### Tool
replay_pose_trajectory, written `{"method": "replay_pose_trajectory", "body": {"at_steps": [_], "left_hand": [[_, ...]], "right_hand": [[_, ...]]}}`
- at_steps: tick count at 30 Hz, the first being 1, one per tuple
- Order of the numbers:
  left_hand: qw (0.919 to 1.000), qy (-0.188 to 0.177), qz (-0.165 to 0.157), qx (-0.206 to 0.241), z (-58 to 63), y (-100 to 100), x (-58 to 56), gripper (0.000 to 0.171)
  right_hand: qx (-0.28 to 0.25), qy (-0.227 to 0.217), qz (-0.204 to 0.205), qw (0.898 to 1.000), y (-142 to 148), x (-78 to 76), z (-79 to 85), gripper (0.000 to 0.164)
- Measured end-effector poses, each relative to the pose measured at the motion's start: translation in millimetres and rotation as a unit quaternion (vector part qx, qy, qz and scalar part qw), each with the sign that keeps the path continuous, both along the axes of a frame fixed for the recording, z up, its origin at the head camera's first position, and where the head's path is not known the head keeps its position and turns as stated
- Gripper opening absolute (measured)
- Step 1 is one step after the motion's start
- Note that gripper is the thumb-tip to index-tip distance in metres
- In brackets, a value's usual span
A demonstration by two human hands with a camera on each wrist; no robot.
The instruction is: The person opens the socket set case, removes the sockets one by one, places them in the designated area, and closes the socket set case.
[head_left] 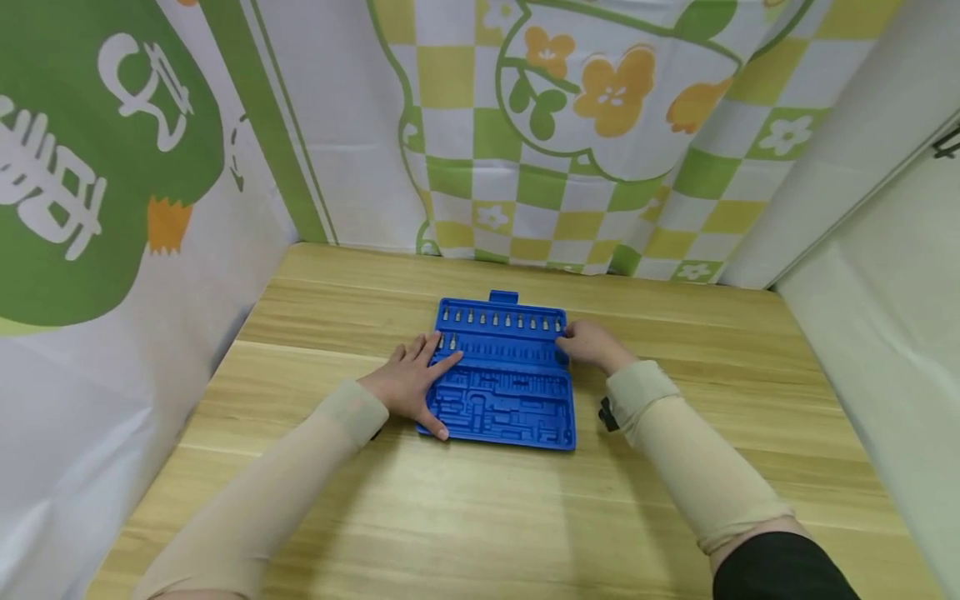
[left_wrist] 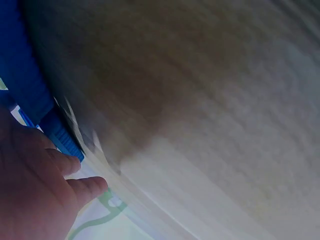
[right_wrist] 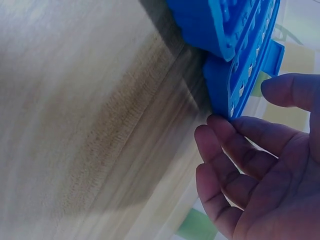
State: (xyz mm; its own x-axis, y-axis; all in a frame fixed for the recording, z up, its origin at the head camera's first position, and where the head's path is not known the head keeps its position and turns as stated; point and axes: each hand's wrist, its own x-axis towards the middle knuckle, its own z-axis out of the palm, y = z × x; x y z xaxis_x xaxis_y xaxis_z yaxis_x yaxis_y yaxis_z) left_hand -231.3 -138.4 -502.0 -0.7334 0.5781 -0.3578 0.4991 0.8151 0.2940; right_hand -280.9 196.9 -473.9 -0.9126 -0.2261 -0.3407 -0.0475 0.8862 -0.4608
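Left grip (head_left: 407, 386) splayed; right grip (head_left: 591, 343) bent — touching case (head_left: 510, 365).

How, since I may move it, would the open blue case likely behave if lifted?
The blue case looks like moulded plastic, so each half is probably stiff. Lying open in two halves, it might fold midway. The small bits standing in its slots could drop out if tipped.

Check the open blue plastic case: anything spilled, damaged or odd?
Nothing looks spilled or damaged. In the open blue plastic case, the second row looks lopsided: two small silver metal bits at its left end, then bare slots, while the row behind is well filled.
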Motion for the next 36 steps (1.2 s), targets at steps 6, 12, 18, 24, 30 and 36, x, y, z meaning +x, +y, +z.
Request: {"method": "replay_pose_trajectory", "body": {"at_steps": [6,12,18,24,30,36], "left_hand": [[1.0,-0.001,0.007,0.0,-3.6,0,-0.6,0.136],[0.9998,-0.009,0.014,-0.005,-0.4,1,-0.7,0.136],[0.9998,-0.003,0.009,-0.016,2.0,1,-0.2,0.135],[0.9998,-0.005,0.01,-0.016,2.1,1,0.4,0.134],[0.9998,-0.007,0.013,-0.014,6.0,2,3.4,0.132],[0.9997,-0.001,0.016,-0.016,6.4,2,4.4,0.133]], "right_hand": [[0.025,0.012,0.011,1.0,-2,-1.1,-0.4,0.037],[0.042,-0.017,0.016,0.999,-4,-7.1,9.7,0.05],[0.054,-0.023,0.036,0.998,-4,-16.2,17.7,0.038],[0.061,-0.028,0.035,0.997,-5,-21.8,20.3,0.038],[0.061,0.066,0.015,0.996,-25,-21.6,25.2,0.038],[-0.082,0.043,0.004,0.996,-67,-17.6,27.8,0.038]]}}
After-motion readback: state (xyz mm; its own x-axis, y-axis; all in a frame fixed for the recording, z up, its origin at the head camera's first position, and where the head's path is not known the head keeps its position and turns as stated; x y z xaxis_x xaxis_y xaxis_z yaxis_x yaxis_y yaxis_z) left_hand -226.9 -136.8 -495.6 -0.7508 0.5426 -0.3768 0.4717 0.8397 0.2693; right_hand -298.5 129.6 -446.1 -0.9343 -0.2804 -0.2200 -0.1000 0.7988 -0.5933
